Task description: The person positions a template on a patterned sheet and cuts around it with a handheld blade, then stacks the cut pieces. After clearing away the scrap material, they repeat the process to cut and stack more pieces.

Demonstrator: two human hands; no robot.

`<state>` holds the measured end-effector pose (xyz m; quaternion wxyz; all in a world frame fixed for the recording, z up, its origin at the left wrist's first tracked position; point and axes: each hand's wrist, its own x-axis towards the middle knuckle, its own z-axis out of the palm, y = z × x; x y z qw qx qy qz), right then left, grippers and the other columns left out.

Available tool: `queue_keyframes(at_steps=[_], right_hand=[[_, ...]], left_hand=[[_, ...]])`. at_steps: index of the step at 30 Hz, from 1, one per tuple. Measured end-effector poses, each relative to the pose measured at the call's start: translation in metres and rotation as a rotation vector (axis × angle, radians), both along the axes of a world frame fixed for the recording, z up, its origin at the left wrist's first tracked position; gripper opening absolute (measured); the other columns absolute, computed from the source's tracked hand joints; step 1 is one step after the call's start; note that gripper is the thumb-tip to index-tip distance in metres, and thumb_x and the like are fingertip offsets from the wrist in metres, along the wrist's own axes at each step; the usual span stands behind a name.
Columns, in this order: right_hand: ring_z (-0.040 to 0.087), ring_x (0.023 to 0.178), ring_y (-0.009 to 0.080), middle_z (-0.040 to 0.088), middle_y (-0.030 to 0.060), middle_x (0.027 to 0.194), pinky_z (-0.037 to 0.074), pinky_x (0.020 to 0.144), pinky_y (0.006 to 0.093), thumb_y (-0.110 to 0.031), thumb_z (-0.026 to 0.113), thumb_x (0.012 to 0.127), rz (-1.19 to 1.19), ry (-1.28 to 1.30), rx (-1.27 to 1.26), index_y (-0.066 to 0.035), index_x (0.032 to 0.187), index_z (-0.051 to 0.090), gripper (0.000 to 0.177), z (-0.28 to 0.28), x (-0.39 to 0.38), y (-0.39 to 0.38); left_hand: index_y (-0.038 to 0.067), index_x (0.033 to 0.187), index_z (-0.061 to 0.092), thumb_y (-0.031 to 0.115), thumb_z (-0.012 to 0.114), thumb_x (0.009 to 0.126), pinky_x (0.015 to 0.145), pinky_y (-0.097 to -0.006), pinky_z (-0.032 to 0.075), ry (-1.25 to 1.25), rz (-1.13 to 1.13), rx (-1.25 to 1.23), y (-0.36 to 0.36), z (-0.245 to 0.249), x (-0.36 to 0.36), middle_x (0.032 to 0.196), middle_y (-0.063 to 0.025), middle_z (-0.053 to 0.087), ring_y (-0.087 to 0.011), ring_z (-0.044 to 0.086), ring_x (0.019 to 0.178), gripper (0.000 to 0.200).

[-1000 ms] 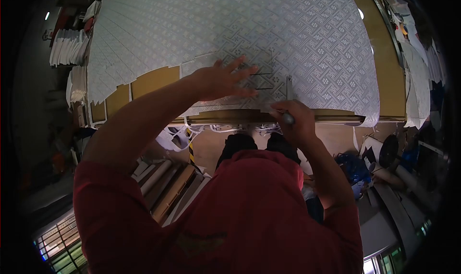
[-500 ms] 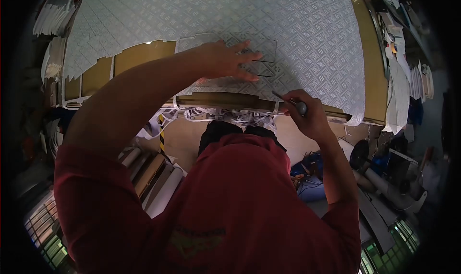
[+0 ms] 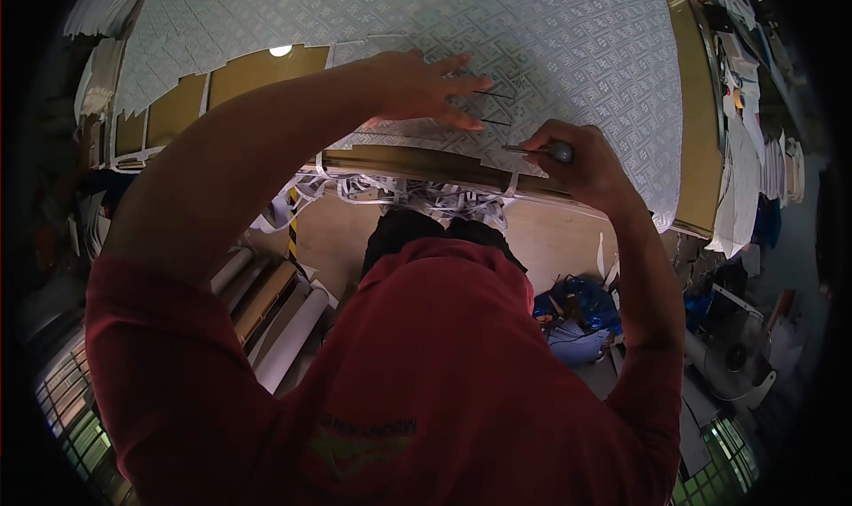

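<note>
A pale grey patterned fabric (image 3: 586, 53) covers most of the table. My left hand (image 3: 422, 89) lies on it near the front edge, fingers spread. Beyond those fingertips, two short dark lines (image 3: 497, 95) run to the right across the pattern. In my right hand (image 3: 581, 164) is a small tool (image 3: 561, 152) with a rounded grey end and a thin metal shaft. Its shaft points left over the fabric, close to the front edge and a little below the dark lines. My fingers are closed around it, hiding part of the tool.
Brown table surface (image 3: 266, 75) shows through gaps at the fabric's ragged left side. White strips (image 3: 417, 191) hang in a tangle under the front edge. Rolls and boards (image 3: 284, 320) stand at lower left; a blue bag (image 3: 581, 302) lies at lower right. Paper stacks (image 3: 781, 169) line the right.
My right hand has moved forward from the table's front edge to over the fabric, and the tool's shaft now lies more level. My left hand stays spread on the fabric.
</note>
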<state>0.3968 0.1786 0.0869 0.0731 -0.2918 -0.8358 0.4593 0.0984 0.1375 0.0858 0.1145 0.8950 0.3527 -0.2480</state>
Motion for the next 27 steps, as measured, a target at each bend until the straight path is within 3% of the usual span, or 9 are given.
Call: queue_keyframes(at_steps=[2,6,18,25,27], right_hand=[[0.072,0.079,0.0163,0.076,0.0107,0.087,0.054,0.070,0.0313,0.001,0.076,0.089,0.028,0.030,0.013,-0.001,0.099,0.070,0.011,-0.003,0.000,0.002],[0.077,0.087,0.0248,0.078,0.0132,0.093,0.057,0.076,0.0336,0.003,0.075,0.087,0.072,0.037,0.030,-0.001,0.098,0.069,0.013,-0.003,-0.001,0.004],[0.077,0.085,0.0235,0.077,0.0113,0.091,0.059,0.074,0.0323,0.002,0.076,0.086,0.080,0.075,0.067,-0.002,0.097,0.071,0.012,-0.021,0.004,0.004],[0.076,0.083,0.0223,0.077,0.0100,0.090,0.059,0.074,0.0319,0.000,0.077,0.086,0.010,0.244,-0.027,-0.002,0.097,0.072,0.012,-0.046,-0.030,-0.019],[0.075,0.083,0.0215,0.076,0.0104,0.090,0.059,0.075,0.0323,0.000,0.077,0.087,0.023,0.187,-0.019,-0.003,0.099,0.072,0.013,-0.043,-0.048,-0.026]], left_hand=[[0.057,0.153,0.034,0.021,0.052,0.101,0.122,-0.0631,0.035,-0.017,0.022,0.037,0.000,-0.007,-0.001,0.175,0.0046,0.006,-0.0355,0.009,0.160,0.066],[0.058,0.152,0.035,0.021,0.052,0.101,0.122,-0.0630,0.034,-0.020,0.022,0.048,0.000,-0.011,-0.001,0.175,0.0060,0.007,-0.0352,0.009,0.160,0.065],[0.057,0.152,0.035,0.024,0.053,0.101,0.121,-0.0668,0.032,-0.054,0.054,-0.017,0.003,-0.012,-0.002,0.175,0.0018,0.007,-0.0383,0.011,0.160,0.064],[0.054,0.153,0.036,0.025,0.054,0.099,0.116,-0.0677,0.039,-0.052,-0.013,0.031,0.005,-0.011,-0.002,0.175,0.0002,0.008,-0.0408,0.013,0.159,0.063],[0.053,0.152,0.037,0.025,0.055,0.098,0.115,-0.0674,0.041,-0.020,-0.017,0.018,0.008,-0.005,0.000,0.175,0.0001,0.008,-0.0410,0.013,0.159,0.064]])
